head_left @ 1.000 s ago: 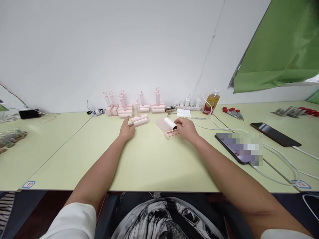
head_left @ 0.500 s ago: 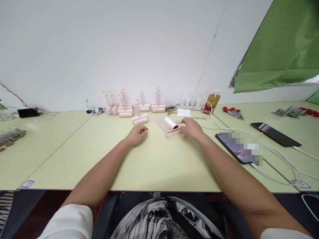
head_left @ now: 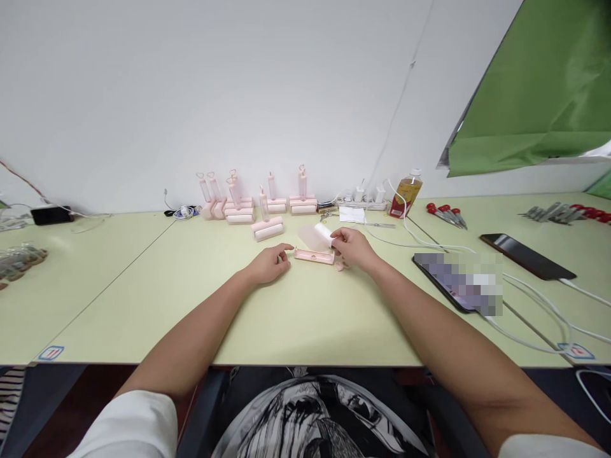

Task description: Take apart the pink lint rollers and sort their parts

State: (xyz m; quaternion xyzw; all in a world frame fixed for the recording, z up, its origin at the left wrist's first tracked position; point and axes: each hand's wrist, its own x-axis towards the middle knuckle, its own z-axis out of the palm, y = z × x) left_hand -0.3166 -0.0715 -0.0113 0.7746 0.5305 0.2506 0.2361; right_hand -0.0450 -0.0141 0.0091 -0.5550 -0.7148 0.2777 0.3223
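Observation:
My right hand [head_left: 354, 248] is closed on a white paper roll [head_left: 323, 235], held just above the table. Below it a pink lint-roller frame [head_left: 314, 256] lies flat on the pale green table [head_left: 286, 312]. My left hand [head_left: 270, 263] rests on the table with its fingers loosely curled, the fingertips close to the frame's left end; whether they touch it I cannot tell. A finished pink lint roller [head_left: 268, 229] lies a little behind my left hand.
Several pink lint rollers [head_left: 260, 202] stand in a row at the wall. A power strip [head_left: 365, 205], a bottle [head_left: 405, 194], red-handled tools [head_left: 446, 217], two phones [head_left: 527, 256] with white cables [head_left: 534, 305] lie to the right. A green cloth [head_left: 539, 95] hangs upper right.
My left hand left the finished roller and moved right toward the frame. My right hand lifted the white roll off the frame, which now lies flat on the table.

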